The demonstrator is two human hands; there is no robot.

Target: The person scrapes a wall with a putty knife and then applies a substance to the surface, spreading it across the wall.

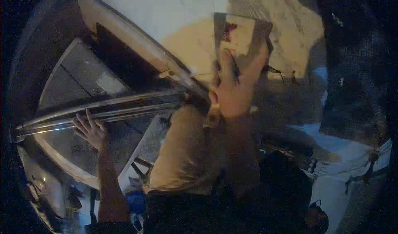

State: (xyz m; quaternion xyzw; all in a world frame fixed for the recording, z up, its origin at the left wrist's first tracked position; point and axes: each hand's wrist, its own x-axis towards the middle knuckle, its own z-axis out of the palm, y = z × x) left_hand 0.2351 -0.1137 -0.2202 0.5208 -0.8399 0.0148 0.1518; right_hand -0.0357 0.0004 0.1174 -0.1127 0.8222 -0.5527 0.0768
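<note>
My left hand (92,130), fingers spread, lies against long shiny metal rails (54,125) that cross a round grey surface (83,74) at the left; it holds nothing. Above my knee, my right hand (236,88) grips the near end of a flat rectangular piece (244,30) with dark edges and a lighter face. One finger lies along its face and others reach its right side. A dark red mark shows near its top left. Blur hides the finer details of the piece and the fingertips.
A long beam-like edge (137,32) slants from the top left to the centre. Behind the right hand is a pale, sunlit surface (190,39). My knee in tan cloth (178,151) is at the lower centre. Dark fabric-like material (356,68) stands at the right.
</note>
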